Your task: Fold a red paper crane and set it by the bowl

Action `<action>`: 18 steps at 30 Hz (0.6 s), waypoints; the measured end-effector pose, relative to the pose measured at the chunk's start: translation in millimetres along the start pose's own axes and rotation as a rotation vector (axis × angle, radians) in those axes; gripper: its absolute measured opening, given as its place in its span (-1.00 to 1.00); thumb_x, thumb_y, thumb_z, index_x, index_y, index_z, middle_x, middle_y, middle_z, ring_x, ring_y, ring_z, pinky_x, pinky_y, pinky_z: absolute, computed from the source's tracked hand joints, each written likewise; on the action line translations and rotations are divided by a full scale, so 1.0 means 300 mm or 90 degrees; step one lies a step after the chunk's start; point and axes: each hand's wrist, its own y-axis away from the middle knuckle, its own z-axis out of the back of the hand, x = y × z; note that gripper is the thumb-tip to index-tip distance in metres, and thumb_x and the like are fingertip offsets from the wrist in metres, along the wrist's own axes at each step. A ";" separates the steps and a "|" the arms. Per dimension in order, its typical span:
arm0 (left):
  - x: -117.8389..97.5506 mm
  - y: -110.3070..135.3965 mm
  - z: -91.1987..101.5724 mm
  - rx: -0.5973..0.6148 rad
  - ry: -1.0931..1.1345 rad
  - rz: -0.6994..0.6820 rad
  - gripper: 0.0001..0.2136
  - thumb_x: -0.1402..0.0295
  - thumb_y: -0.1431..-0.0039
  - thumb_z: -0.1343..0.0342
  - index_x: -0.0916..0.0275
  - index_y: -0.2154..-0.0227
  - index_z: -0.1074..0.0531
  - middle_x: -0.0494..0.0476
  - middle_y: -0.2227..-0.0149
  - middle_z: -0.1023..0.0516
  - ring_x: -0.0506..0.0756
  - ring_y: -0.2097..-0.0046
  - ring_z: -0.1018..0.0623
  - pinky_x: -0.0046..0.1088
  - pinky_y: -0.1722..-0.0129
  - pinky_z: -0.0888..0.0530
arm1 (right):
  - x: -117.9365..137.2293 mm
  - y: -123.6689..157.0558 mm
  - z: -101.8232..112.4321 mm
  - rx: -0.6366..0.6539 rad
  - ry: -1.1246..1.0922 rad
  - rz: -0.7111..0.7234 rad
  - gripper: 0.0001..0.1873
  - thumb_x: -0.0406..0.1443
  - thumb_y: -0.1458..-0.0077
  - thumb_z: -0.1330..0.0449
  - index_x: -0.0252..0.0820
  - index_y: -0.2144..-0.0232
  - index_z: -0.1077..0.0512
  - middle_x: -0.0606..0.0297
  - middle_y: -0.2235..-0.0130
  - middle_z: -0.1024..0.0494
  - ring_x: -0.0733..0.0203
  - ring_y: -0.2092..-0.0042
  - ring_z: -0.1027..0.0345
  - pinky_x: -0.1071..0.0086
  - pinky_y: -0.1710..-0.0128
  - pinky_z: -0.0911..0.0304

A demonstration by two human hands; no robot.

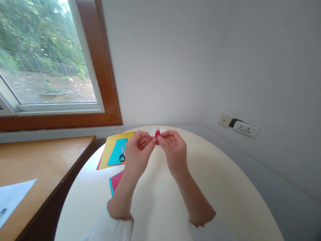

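Both of my hands are raised over a round cream table [225, 187], fingertips meeting. My left hand [138, 150] and my right hand [173, 149] each pinch a small folded piece of red paper [157, 133], which sticks up between the fingertips. Most of the paper is hidden by my fingers. White sleeves cover both wrists at the bottom edge.
Left of my hands lie a yellow sheet [110, 150] with a cyan sheet [116, 152] and small scissors [122, 155] on top. A pink and cyan sheet [115, 180] lies nearer. A wooden desk [37, 160] with white paper [12, 197] stands at left, a wall socket [244, 129] at right.
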 end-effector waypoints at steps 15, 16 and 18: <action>0.004 0.001 0.000 0.011 0.063 0.068 -0.79 0.32 0.12 -0.28 0.26 0.47 -0.37 -0.01 0.58 -0.53 0.03 0.43 -0.57 -0.44 0.30 -0.50 | 0.011 0.002 0.000 0.014 0.049 0.002 -0.87 -0.25 0.12 -0.27 -0.19 0.50 -0.46 0.36 0.48 -0.55 0.29 0.42 -0.43 0.38 0.37 -0.40; 0.007 -0.002 0.002 0.022 0.087 0.086 -0.78 0.30 0.13 -0.29 0.27 0.44 -0.40 0.01 0.57 -0.55 0.05 0.41 -0.58 -0.41 0.27 -0.51 | 0.011 0.002 0.002 0.018 0.055 0.008 -0.87 -0.24 0.11 -0.27 -0.19 0.49 -0.46 0.36 0.47 -0.55 0.29 0.41 -0.43 0.38 0.37 -0.39; 0.014 -0.007 0.007 0.046 0.119 0.113 -0.75 0.29 0.14 -0.31 0.31 0.40 -0.45 0.06 0.50 -0.59 0.07 0.36 -0.59 -0.37 0.23 -0.52 | 0.009 0.001 0.006 0.028 0.066 0.017 -0.87 -0.23 0.09 -0.25 -0.18 0.49 -0.45 0.35 0.45 -0.55 0.28 0.39 -0.43 0.38 0.36 -0.39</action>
